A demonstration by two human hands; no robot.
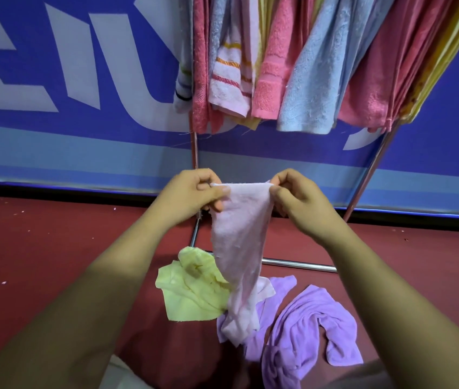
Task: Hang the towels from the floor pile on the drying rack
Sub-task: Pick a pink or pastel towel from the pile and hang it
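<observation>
Floor pile: purple towel (pixel 306 318) and yellow towel (pixel 191 287) are lying below your grip.
Pink towel (pixel 236 234): likely light and limp. Your left hand (pixel 191 192) and right hand (pixel 295 197) are pinching its top corners, the sound hold; it is hanging beneath.
Drying rack (pixel 369 175): standing beyond, above your grip.

Banner (pixel 68 66): blue, large white letters, paler blue band along its bottom edge, across the far side.
Black strip (pixel 54 189): beneath banner, at floor line.
Floor (pixel 40 248): dark red; pale specks (pixel 3 282) at left.
</observation>
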